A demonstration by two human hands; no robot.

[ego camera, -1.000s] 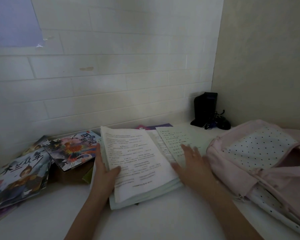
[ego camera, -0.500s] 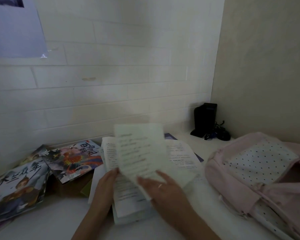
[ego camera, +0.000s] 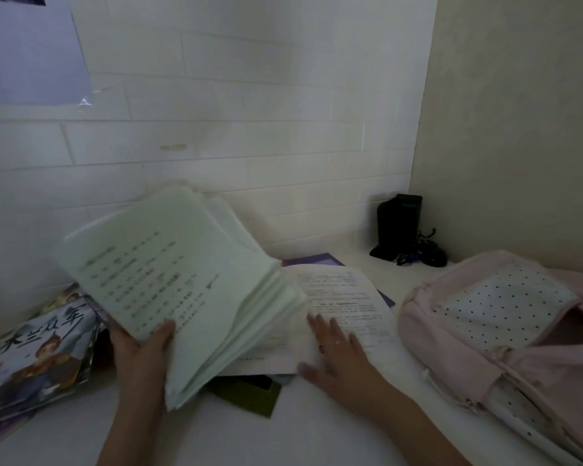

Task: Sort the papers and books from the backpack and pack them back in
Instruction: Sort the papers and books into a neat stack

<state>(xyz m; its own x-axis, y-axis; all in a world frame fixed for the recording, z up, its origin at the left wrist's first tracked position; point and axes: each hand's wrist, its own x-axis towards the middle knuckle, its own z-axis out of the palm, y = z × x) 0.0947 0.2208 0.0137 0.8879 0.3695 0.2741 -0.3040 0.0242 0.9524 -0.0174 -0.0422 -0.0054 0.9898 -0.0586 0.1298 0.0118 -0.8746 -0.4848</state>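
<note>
- Left hand [ego camera: 138, 351]: grip closed on a thick stack of papers [ego camera: 182, 284], thumb on the top printed page, fingers hidden beneath. Stack is lifted off the tabletop [ego camera: 249, 438] and tilted, its loose page edges fanned toward the lower right.
- Right hand [ego camera: 342, 356]: fingers straight and spread, palm pressed flat on a printed sheet [ego camera: 340, 297] lying on the tabletop; it holds nothing.
- Purple book [ego camera: 312, 260] lies under the sheet's far edge.
- Dark green book [ego camera: 249, 395] lies flat under the raised stack.
- Picture books [ego camera: 37, 351] piled at left edge.
- Pink backpack [ego camera: 505, 334] lies at right, opening unzipped, just beside the sheet.
- Black device [ego camera: 399, 227] stands in the far corner.
</note>
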